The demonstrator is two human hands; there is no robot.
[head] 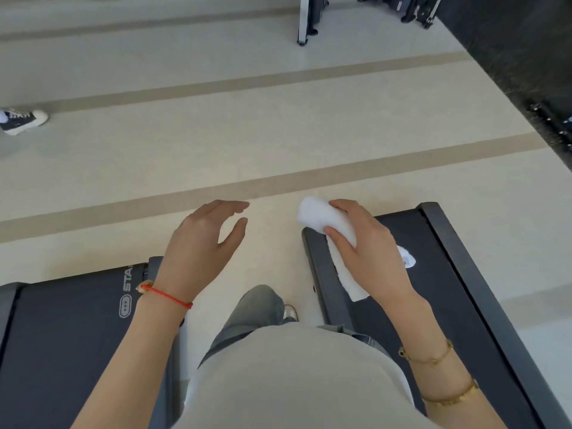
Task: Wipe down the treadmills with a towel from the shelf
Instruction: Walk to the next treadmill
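Towel, white and folded, sits right of frame centre, gripped in my right hand over the near corner of the right treadmill. Left hand hovers empty, fingers loosely spread, beside the left treadmill. My leg stands between the decks. A sneaker shows at left edge. Both treadmills are cut off below; the left deck's lettering is partly hidden by my wrist.

Both treadmills cut off at bottom edge; shoe cropped at left; towel partly hidden under right hand.
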